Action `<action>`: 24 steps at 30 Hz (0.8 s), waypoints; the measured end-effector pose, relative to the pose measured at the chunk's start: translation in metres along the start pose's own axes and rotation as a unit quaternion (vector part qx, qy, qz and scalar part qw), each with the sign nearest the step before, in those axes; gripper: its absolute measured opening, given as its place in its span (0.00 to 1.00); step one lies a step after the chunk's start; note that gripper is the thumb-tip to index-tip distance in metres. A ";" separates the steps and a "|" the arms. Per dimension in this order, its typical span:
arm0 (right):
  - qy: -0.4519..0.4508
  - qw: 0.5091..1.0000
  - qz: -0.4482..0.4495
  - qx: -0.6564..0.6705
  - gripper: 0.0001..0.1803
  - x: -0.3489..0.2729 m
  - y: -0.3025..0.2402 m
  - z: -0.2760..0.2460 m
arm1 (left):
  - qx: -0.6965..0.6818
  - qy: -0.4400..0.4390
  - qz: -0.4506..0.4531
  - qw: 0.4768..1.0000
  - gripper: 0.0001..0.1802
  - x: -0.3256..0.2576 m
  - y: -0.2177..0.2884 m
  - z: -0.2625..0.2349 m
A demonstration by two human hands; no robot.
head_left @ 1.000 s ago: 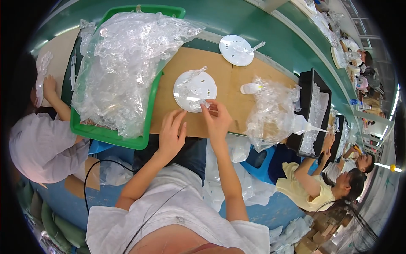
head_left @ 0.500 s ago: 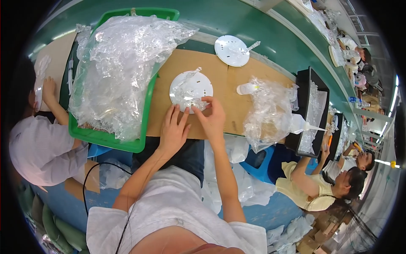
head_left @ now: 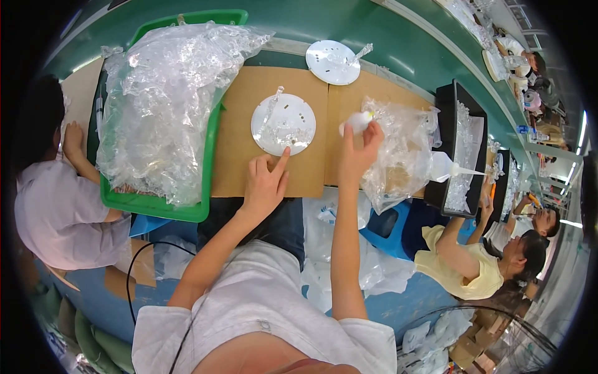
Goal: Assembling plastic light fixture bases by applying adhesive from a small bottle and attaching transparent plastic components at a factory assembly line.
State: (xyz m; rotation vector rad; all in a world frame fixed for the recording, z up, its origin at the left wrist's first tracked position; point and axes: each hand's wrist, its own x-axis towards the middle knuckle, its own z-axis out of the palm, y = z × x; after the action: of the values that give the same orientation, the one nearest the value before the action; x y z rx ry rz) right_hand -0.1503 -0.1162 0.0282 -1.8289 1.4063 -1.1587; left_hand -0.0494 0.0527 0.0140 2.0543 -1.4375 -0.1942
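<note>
A round white perforated disc (head_left: 299, 112) lies on the cardboard, with clear, glossy plastic pieces (head_left: 280, 135) along its left and near side. My left hand (head_left: 266, 184) rests at its near edge; the index finger is stretched out and touches the rim, while the other fingers are partly bent and hold nothing. To the right, my right hand (head_left: 361, 153) has its thumb and fingers closed round a small white bottle (head_left: 356, 121) with a yellow tip, slightly blurred. Beside that hand a crumpled clear plastic bag (head_left: 398, 149) spreads over the cardboard.
A green crate (head_left: 208, 168) heaped with clear plastic bags stands left. A second white disc (head_left: 333, 62) lies farther back. Rightward are a white bottle with a long thin nozzle (head_left: 443, 167) and a black bin (head_left: 476, 134) of clear pieces. Co-workers sit on both sides.
My right hand has left the disc, moved right and taken hold of the small white bottle. My left hand has shifted slightly right, its index finger now stretched to the disc's rim.
</note>
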 end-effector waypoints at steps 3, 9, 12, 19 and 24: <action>-0.040 0.982 0.089 0.163 0.25 -0.047 -0.016 -0.028 | 0.023 0.001 0.005 1.000 0.30 -0.003 -0.007 0.004; -0.145 0.988 0.042 -0.043 0.19 -0.083 -0.029 -0.041 | 0.067 -0.018 0.016 0.997 0.32 0.001 -0.004 0.001; -0.151 0.987 0.013 -0.052 0.20 -0.080 -0.027 -0.032 | 0.084 -0.002 0.020 0.996 0.31 0.001 -0.003 0.003; -0.164 0.983 0.011 -0.077 0.20 -0.083 -0.024 -0.027 | 0.106 -0.005 0.019 0.994 0.29 0.000 -0.005 0.003; -0.166 0.982 0.035 -0.077 0.20 -0.091 -0.028 -0.027 | 0.112 -0.016 0.018 0.993 0.28 0.001 -0.004 0.001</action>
State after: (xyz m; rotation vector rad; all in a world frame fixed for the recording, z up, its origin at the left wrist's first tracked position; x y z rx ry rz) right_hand -0.1680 -0.0198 0.0368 -1.9525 1.3805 -0.6837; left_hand -0.0466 0.0524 0.0111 2.2099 -1.5761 -0.0510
